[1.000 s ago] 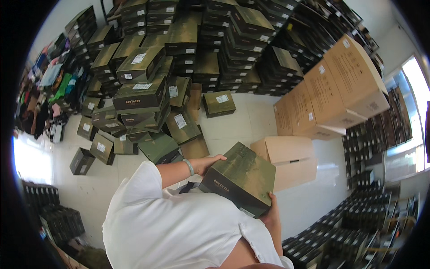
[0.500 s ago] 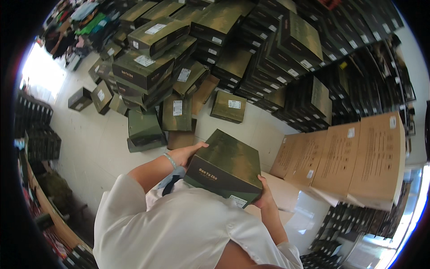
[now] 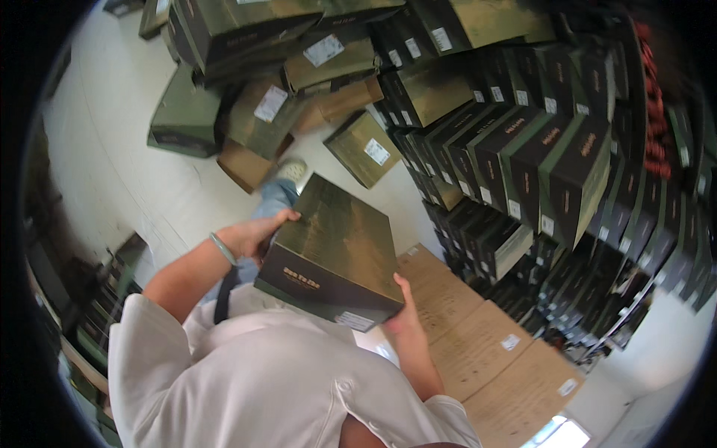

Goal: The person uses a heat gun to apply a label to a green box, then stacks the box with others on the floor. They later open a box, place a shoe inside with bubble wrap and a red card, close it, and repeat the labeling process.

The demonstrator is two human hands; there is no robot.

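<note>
Between both hands I carry a dark green and brown shoebox-like box [image 3: 336, 239] in front of my chest, its lid facing up. My left hand [image 3: 260, 233], with a pale bracelet at the wrist, grips the box's left side, thumb along the lid's edge. On the opposite side, my right hand [image 3: 404, 306] clasps the box with its thumb up near the corner. The fingers under and behind the box are partly hidden. A white label [image 3: 354, 321] shows on the near side, low and to the right.
Similar boxes [image 3: 523, 157] stand in tall stacks at the right and far side. One labelled box [image 3: 364, 149] lies on the pale floor [image 3: 112, 172] just beyond mine. Large brown cartons [image 3: 478, 351] stand close at my right. More boxes [image 3: 246, 30] pile up at the far left.
My view has turned to the right, toward the stacks, and my shoe and jeans now show beyond the box. The box stays held in both hands.
</note>
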